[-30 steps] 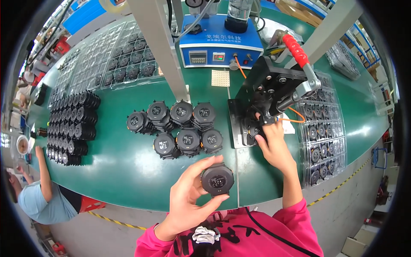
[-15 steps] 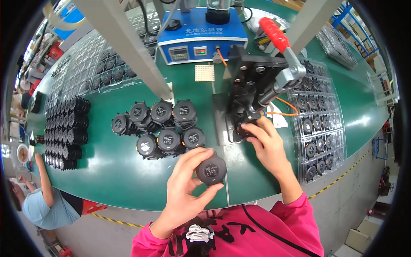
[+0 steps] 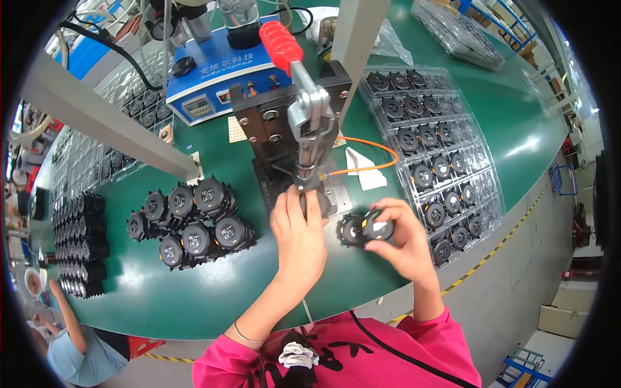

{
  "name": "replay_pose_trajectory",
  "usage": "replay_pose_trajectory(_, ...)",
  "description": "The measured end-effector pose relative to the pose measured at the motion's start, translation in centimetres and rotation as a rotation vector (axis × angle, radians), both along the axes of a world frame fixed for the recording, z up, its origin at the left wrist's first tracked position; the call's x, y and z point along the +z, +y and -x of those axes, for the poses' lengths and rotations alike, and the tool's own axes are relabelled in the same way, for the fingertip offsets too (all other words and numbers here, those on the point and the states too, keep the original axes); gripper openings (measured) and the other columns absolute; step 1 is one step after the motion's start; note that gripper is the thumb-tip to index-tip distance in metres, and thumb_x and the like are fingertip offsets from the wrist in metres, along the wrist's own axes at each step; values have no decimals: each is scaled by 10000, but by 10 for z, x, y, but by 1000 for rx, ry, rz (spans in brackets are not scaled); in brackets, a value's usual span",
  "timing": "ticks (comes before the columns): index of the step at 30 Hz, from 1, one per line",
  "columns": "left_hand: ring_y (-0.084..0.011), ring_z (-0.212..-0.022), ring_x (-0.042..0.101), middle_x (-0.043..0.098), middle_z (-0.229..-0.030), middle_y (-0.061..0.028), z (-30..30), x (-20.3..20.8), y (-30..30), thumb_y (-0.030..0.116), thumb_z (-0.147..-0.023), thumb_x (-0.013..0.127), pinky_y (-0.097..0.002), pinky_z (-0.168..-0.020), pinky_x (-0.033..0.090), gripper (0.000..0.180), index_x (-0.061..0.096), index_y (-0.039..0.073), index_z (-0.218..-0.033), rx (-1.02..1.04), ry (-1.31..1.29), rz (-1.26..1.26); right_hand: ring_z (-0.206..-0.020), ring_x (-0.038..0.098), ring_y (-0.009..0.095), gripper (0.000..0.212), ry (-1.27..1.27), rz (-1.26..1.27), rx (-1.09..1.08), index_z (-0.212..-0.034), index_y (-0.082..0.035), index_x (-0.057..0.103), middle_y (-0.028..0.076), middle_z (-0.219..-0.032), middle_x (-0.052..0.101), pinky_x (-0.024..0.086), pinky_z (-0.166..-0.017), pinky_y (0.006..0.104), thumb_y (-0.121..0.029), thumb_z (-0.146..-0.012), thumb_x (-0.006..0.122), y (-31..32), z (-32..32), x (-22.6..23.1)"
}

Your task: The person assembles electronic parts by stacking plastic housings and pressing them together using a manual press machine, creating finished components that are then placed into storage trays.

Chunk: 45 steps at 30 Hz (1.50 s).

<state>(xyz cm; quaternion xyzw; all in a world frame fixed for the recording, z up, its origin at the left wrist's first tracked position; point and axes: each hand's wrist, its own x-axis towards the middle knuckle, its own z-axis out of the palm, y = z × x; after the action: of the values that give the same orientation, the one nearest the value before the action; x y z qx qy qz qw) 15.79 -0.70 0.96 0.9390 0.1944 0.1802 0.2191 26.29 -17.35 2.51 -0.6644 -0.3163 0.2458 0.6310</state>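
My left hand [image 3: 297, 236] reaches into the black clamp fixture [image 3: 275, 139] with the red handle. Its fingers are around a dark round watch case [image 3: 318, 204] low in the fixture, and the clamp hides part of the fingertips. Right of the fixture, my right hand [image 3: 404, 242] pinches a second black watch case [image 3: 377, 226], tilted, between thumb and fingers. Directly beside that one, another watch case [image 3: 351, 230] lies on the green table and is partly overlapped by it.
Stacked watch cases [image 3: 197, 238] stand left of the fixture, with taller stacks [image 3: 81, 242] farther left. A clear tray [image 3: 482, 178] of watch cases lies right. Behind are a blue tester box [image 3: 217, 81], an orange tube [image 3: 381, 165] and a white cloth [image 3: 365, 171]. A co-worker [image 3: 87, 349] sits far left.
My left hand has moved forward into the fixture with its watch case. My right hand has left the fixture and now holds a watch case to the right. The whole view has shifted.
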Motion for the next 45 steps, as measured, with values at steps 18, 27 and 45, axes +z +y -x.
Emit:
replay_pose_trajectory(18,-260,-718,586,609,-817,-141,7,112,57,-67,-797,556,-343,-672,475,96,595,-5,-859,87,-433,-123,-1069,510,383,515,-768,775,279,-1133,-21,521,186,-1158,486,465,-902,430,41,-668,732,31,4,33)
replay_pose_trajectory(27,-249,-944,597,583,-1143,-150,-39,160,72,92,-755,672,-383,-930,419,573,479,-25,-1281,-346,-677,-193,-935,562,382,348,-896,853,309,-1056,-42,617,197,-1009,570,527,-795,423,35,-717,610,26,4,29)
replay_pose_trajectory(45,-196,-932,606,632,-1077,-2,113,23,14,145,-745,681,-364,-783,453,248,673,159,-992,-359,-670,4,-1059,549,326,363,-942,158,322,-1006,-71,576,105,-1134,582,427,-887,426,-60,-698,767,91,54,45)
